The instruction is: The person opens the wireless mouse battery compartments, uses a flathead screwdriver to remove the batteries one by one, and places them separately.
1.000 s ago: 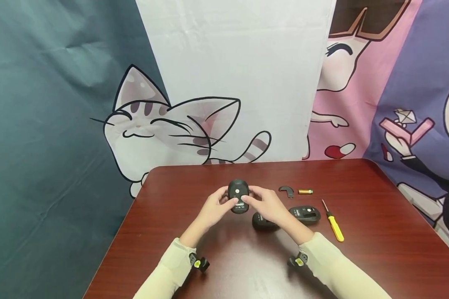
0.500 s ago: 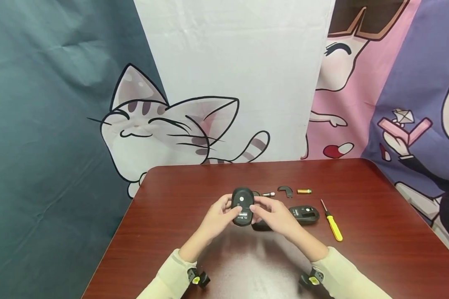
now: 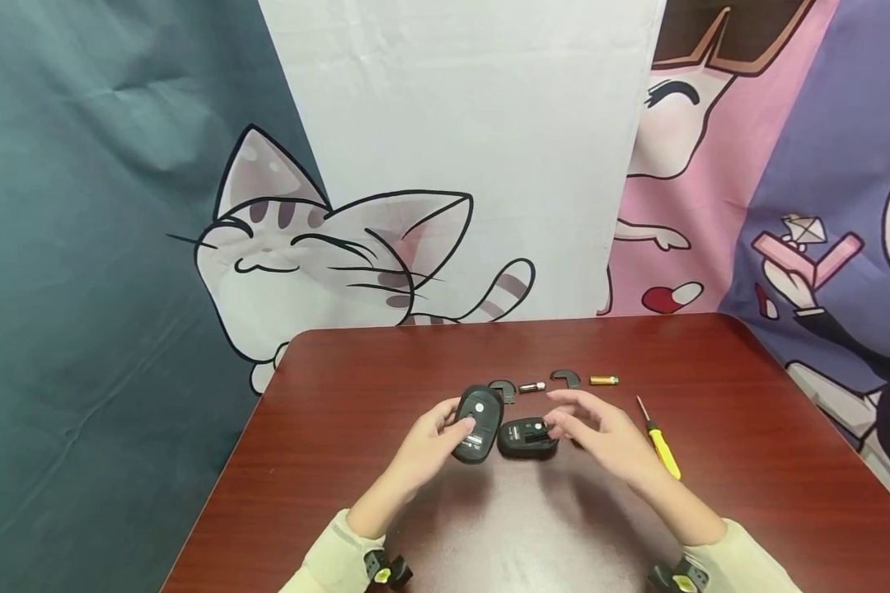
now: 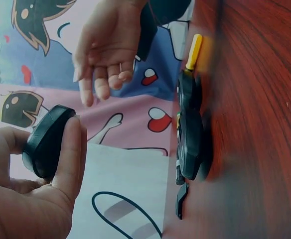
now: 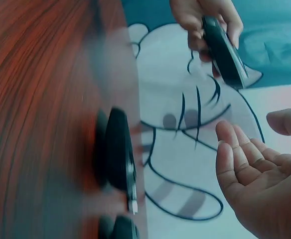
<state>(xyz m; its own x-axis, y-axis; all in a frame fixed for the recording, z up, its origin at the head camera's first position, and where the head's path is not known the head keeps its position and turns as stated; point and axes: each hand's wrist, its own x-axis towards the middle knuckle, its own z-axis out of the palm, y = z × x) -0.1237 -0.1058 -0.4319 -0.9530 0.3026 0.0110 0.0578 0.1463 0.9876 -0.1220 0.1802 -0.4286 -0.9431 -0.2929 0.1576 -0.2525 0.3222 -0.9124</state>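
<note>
In the head view my left hand (image 3: 430,445) holds a black computer mouse (image 3: 480,424) up off the table, its underside with a pale label towards me. Thumb and fingers grip its sides, as the left wrist view also shows. My right hand (image 3: 608,436) is away from that mouse, its fingers loosely bent with nothing in them; the right wrist view shows its palm (image 5: 265,184). Below and left of the right fingers, a second black mouse (image 3: 522,441) lies underside up on the table. A third mouse (image 4: 186,92), mostly behind the right hand in the head view, lies beyond it.
Behind the mice lie two dark curved battery covers (image 3: 503,387) (image 3: 565,377), a silvery battery (image 3: 531,387) and a gold-green battery (image 3: 604,380). A yellow-handled screwdriver (image 3: 663,449) lies to the right on the red-brown table (image 3: 326,371). A printed cloth (image 3: 452,123) hangs behind.
My right hand has let go of the mouse and moved right, uncovering the second mouse. My left hand has lowered the held mouse and tilted it slightly.
</note>
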